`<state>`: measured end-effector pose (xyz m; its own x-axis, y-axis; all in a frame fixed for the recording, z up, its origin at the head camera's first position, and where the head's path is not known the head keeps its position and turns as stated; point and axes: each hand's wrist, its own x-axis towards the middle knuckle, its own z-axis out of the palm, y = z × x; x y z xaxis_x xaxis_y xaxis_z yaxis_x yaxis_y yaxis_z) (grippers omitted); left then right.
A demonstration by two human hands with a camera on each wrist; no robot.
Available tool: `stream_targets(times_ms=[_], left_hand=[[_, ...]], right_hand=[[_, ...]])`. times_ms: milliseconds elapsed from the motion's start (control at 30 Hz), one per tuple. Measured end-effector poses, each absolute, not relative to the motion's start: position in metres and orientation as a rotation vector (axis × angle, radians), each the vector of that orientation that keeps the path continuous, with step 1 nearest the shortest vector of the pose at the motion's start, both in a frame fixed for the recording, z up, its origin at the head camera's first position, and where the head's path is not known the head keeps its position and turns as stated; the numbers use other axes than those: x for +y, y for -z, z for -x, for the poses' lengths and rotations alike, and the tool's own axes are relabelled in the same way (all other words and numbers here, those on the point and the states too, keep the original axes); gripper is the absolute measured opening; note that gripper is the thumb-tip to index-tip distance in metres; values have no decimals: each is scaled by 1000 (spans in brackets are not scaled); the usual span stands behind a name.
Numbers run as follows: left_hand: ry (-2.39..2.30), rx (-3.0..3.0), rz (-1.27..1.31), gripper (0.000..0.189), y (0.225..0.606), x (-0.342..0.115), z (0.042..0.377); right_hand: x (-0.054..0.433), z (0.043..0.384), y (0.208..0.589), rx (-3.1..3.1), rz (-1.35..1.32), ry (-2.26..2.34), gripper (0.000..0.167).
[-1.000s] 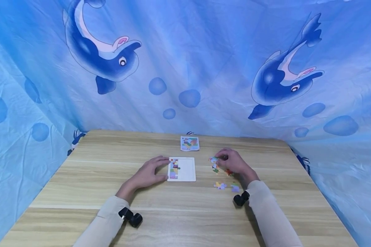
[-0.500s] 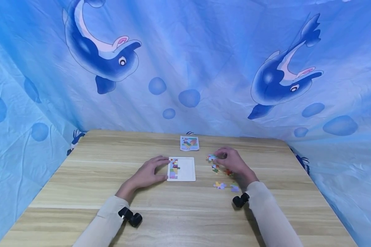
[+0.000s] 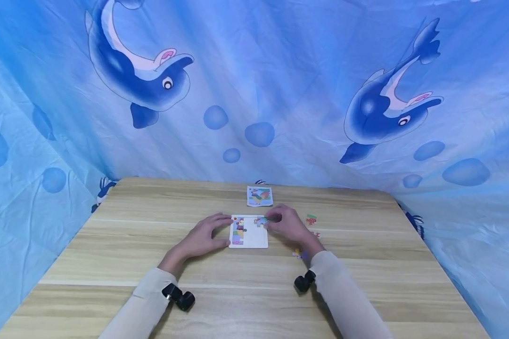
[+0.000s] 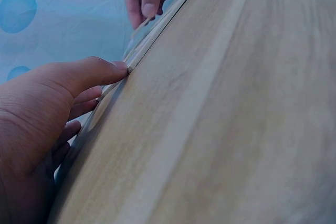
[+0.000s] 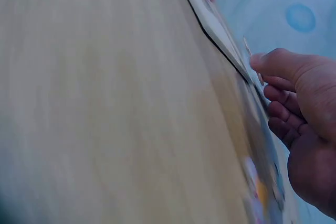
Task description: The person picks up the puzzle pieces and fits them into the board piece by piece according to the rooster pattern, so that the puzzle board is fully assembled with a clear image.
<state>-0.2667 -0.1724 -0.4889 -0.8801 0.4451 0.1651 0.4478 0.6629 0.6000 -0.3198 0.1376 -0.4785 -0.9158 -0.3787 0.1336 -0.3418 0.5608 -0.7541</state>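
Observation:
A white puzzle board (image 3: pixel 254 238) lies on the table, with a column of colorful pieces (image 3: pixel 238 232) fitted along its left side. My left hand (image 3: pixel 204 236) rests against the board's left edge, thumb at the near corner and fingers spread toward the far corner. In the left wrist view, the thumb (image 4: pixel 107 69) lies nearly straight on the corner. Over the board's far right corner, my right hand (image 3: pixel 287 226) pinches a light-blue jigsaw piece (image 3: pixel 260 221) between thumb and fingers. That piece (image 5: pixel 247 46) appears tilted, edge-on, in the right wrist view.
A small picture card (image 3: pixel 259 196) showing a rooster lies behind the board. Loose jigsaw pieces sit to its right: a red-and-green one (image 3: pixel 311 219), a red one (image 3: pixel 316 234) and a yellow-and-purple one (image 3: pixel 298 254) partly by the right wrist. A blue dolphin-print curtain (image 3: pixel 305 94) hangs behind the table.
My right hand has moved left from the loose pieces to the board, carrying the light-blue jigsaw piece. The left hand has stayed at the board's left edge.

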Motion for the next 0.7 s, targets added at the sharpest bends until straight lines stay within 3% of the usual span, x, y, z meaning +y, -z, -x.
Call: stream_targets(times_ms=[700], left_hand=[[1058,-2864,765,64,486,-173,266]], right_hand=[[96,321,479,2828,737,1154,20]])
